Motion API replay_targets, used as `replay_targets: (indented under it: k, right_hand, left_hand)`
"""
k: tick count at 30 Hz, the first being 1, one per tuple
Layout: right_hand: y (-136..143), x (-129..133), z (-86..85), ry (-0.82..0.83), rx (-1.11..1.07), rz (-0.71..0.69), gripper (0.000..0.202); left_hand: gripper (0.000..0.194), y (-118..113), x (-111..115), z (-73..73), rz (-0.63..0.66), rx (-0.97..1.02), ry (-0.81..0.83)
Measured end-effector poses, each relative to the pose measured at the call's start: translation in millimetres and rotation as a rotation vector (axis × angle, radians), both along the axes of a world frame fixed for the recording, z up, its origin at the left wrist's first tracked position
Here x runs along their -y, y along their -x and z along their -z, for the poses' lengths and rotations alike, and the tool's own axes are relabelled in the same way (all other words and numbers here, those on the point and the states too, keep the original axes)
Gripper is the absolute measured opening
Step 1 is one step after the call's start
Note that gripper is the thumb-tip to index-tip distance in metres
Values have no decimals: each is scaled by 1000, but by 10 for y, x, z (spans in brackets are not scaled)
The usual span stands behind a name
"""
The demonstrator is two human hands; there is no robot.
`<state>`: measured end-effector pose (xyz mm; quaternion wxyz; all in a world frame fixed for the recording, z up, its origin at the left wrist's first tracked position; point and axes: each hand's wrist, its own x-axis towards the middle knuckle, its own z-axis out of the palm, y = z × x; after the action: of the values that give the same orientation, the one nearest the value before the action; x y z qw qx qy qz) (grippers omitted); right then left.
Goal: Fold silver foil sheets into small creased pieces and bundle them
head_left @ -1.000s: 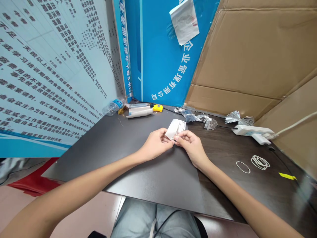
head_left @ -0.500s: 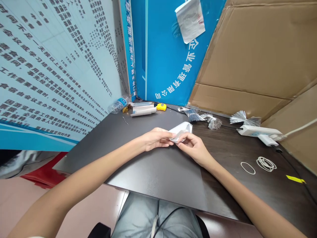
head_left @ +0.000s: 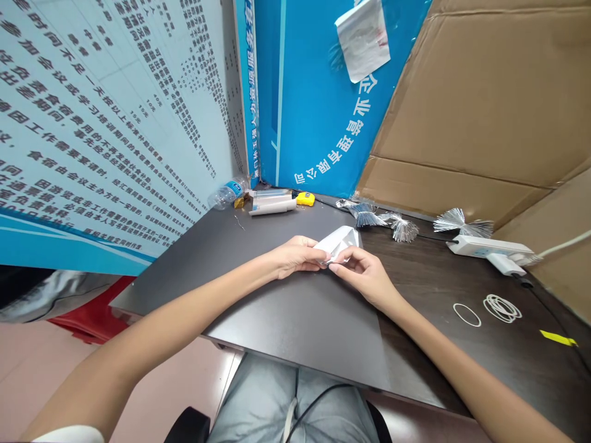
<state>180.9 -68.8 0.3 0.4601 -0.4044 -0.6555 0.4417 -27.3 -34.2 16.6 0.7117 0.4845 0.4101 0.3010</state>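
Observation:
Over the middle of the desk I hold a folded silvery-white sheet (head_left: 340,239), perhaps foil or coated paper, between both hands. My left hand (head_left: 299,256) is closed on its left end, thumb on top and fingers beneath. At the lower right edge of the sheet, my right hand (head_left: 359,271) pinches with thumb and forefinger. The hands almost meet at the sheet's near edge. Its far end points up and away from me, and the fingers cover part of the near edge.
Along the back lie a plastic bottle (head_left: 226,194), silvery rolls (head_left: 273,204), a yellow tape measure (head_left: 305,198) and fanned silver bundles (head_left: 404,229). At right are a power strip (head_left: 492,247), white rubber bands (head_left: 502,308) and a yellow strip (head_left: 558,338). Panels and cardboard (head_left: 466,98) wall the desk.
The camera view has shifted slightly, so the scene sits a little farther right. Both hands keep their hold on the sheet, with only a small shift of the fingers.

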Motion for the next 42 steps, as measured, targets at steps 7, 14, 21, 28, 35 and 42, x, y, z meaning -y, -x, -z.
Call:
replay_targets:
  k: [7,14,21,28,35,42]
  right_hand:
    - [13,5,27,86,-58,35,40]
    - [-10,-25,73,95,-52,31,40]
    - [-18,-34,77,115,-58,5,38]
    - [-21,-33,66,141,-48,-1,38]
    - [-22,-46,65,153,-32,18,40]
    - [-26,-45,60,143,-35,32,40]
  left_hand:
    - [20,-28,20,56,12,36,-46]
    - [24,-23,29,32,6,42,-31]
    - [20,-29,30,35,7,34,-16]
    - [31,-8,26,17,24,45,1]
    - [26,-10,29,-3,32,30,21]
    - [17,11,43,-75,71,14,-21]
